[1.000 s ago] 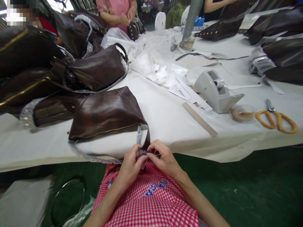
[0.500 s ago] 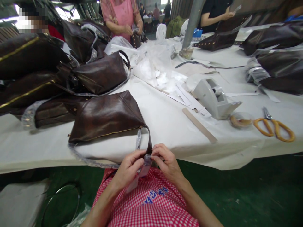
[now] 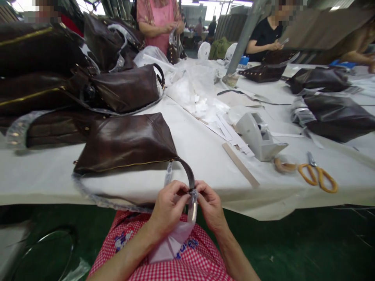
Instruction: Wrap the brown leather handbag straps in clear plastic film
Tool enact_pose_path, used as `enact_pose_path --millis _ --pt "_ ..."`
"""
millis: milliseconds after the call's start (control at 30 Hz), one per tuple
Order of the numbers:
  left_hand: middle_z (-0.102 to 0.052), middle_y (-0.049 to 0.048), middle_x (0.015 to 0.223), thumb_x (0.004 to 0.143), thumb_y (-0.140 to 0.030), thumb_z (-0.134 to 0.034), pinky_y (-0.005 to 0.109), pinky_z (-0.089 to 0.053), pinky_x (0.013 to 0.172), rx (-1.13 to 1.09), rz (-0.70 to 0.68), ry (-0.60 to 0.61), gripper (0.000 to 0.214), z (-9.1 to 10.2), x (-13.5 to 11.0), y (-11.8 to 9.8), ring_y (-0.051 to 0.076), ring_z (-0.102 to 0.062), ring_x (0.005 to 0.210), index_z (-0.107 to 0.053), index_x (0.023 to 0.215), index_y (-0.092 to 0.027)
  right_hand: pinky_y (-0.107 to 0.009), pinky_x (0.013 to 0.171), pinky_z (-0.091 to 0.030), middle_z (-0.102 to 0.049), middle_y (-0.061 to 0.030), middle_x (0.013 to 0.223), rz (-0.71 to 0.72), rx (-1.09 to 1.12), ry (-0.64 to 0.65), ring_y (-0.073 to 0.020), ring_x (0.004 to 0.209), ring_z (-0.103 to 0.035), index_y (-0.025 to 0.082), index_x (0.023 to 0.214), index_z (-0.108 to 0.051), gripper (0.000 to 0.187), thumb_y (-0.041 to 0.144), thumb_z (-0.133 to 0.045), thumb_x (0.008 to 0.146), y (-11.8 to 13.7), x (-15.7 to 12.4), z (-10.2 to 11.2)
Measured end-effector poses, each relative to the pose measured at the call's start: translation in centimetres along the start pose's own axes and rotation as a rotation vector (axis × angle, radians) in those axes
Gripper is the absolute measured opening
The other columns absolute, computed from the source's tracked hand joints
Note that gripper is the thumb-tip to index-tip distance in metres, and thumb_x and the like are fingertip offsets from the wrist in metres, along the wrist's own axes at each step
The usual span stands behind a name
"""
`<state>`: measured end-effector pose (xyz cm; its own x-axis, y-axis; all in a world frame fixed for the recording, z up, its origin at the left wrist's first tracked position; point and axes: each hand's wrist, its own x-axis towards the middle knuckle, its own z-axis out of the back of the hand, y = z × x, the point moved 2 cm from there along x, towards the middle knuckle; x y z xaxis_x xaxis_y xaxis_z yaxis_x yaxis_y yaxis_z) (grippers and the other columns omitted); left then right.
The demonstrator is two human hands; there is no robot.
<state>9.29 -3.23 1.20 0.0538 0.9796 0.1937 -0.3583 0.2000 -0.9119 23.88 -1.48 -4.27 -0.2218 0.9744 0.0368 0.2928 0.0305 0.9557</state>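
Hands are met just below the table (image 3: 205, 156) edge, above a red-checked lap; left hand (image 3: 169, 206) is closed in a pinch on the strap (image 3: 188, 173); right hand (image 3: 211, 207) is closed in a pinch on the film (image 3: 192, 210) where it lies against the strap; no finger is spread wide.

Bag (image 3: 123, 142), dark brown, lies flat on the table near its front edge, zip side toward the person; its strap runs off the edge in a loop to the hands.

Done, as far as is shown: the long run of strap from the bag's left corner, along the table edge, is seen sheathed in clear film. Left: the short arch from the right corner down to the hands is bare leather; a loose tail of film hangs from the pinch onto the lap. A further clear piece beside the bare arch is noted; whether it is wrapped strap or loose film cannot be told.

Untouched on the table, well to the right: dispenser (image 3: 258, 137), slat (image 3: 240, 164), tape roll (image 3: 283, 166), scissors (image 3: 318, 178). More bags (image 3: 43, 82) are piled at left; co-workers (image 3: 159, 19) stand at the far side, hands on their own pieces.
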Motion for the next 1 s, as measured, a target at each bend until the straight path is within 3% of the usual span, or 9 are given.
enact_pose_path --millis 267,400,533,733,1000 --pt "-0.057 0.0021 0.080 0.085 -0.009 -0.051 0.026 -0.045 0.069 0.058 -0.041 0.043 0.010 0.8 0.3 -0.1 0.015 -0.055 0.075 -0.055 0.082 -0.018 -0.027 0.077 -0.052 -0.051 -0.0067 0.112 0.090 -0.227 0.009 -0.0184 0.098 -0.056 0.021 0.081 -0.062 0.005 0.022 -0.060 0.086 0.0 0.0 0.3" --pt "-0.058 0.0034 0.080 0.088 -0.010 -0.046 0.027 -0.045 0.069 0.190 -0.188 0.106 0.014 0.7 0.5 0.4 0.016 -0.056 0.075 -0.053 0.081 -0.018 -0.029 0.080 -0.052 -0.053 -0.0076 0.112 0.132 -0.307 0.020 -0.0191 0.101 -0.056 0.021 0.080 -0.061 0.009 0.020 -0.056 0.087 -0.2 0.0 0.3" --pt "-0.061 0.0053 0.080 0.092 -0.011 -0.041 0.027 -0.047 0.069 0.354 -0.320 0.088 0.018 0.4 0.2 0.5 0.017 -0.058 0.075 -0.055 0.083 -0.018 -0.029 0.082 -0.051 -0.053 -0.0081 0.114 0.184 -0.388 0.004 -0.0196 0.105 -0.056 0.022 0.082 -0.061 0.011 0.018 -0.053 0.088 -0.1 0.0 0.0" --pt "-0.062 0.0061 0.080 0.091 -0.009 -0.040 0.026 -0.049 0.068 0.391 -0.336 0.101 0.020 0.5 0.0 0.7 0.016 -0.060 0.073 -0.055 0.082 -0.018 -0.030 0.086 -0.049 -0.055 -0.0074 0.111 0.224 -0.461 0.047 -0.0189 0.104 -0.057 0.022 0.083 -0.060 0.013 0.013 -0.052 0.087 0.2 0.1 0.0" --pt "-0.065 0.0078 0.085 0.092 -0.009 -0.042 0.026 -0.052 0.070 0.301 -0.341 0.112 0.020 1.0 0.0 0.7 0.016 -0.062 0.077 -0.059 0.085 -0.017 -0.027 0.079 -0.052 -0.055 -0.0069 0.110 0.214 -0.428 0.046 -0.0176 0.100 -0.057 0.022 0.083 -0.060 0.013 0.012 -0.052 0.087 0.0 0.1 -0.2"
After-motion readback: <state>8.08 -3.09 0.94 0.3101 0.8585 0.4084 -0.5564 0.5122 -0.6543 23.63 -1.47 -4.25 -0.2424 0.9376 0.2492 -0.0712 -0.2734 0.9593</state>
